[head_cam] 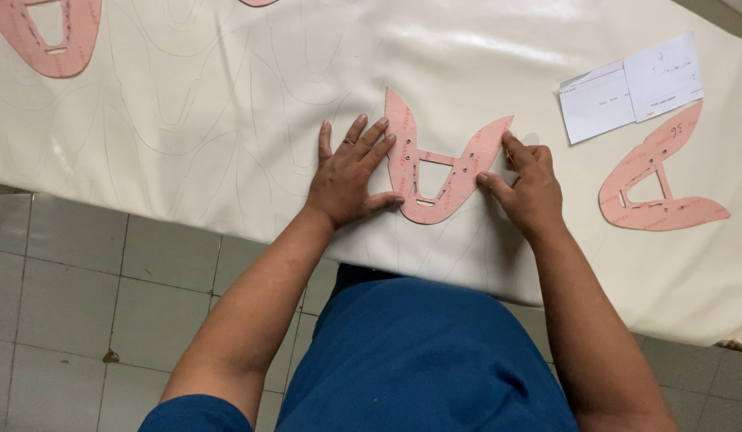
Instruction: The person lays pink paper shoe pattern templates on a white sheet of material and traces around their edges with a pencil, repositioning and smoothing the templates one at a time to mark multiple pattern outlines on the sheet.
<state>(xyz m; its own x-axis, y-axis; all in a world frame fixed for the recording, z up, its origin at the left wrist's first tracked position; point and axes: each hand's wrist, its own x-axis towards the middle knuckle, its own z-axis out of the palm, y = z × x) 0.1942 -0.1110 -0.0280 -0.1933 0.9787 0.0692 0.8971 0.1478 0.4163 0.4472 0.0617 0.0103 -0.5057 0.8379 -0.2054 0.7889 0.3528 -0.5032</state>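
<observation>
The pink pattern (435, 172) lies flat on the cream sheet (227, 120) over the counter; left hand (351, 176) presses it, fingers spread; right hand (527, 184) pinches a barely visible marker at its edge; tracing looks underway, needing steady pressure.

A second pink template (657, 180) lies right of two white paper slips (631, 86), another pink template (55, 32) far left

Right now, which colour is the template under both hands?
Salmon pink, with small punched holes; the template shows best in the head view.
</observation>
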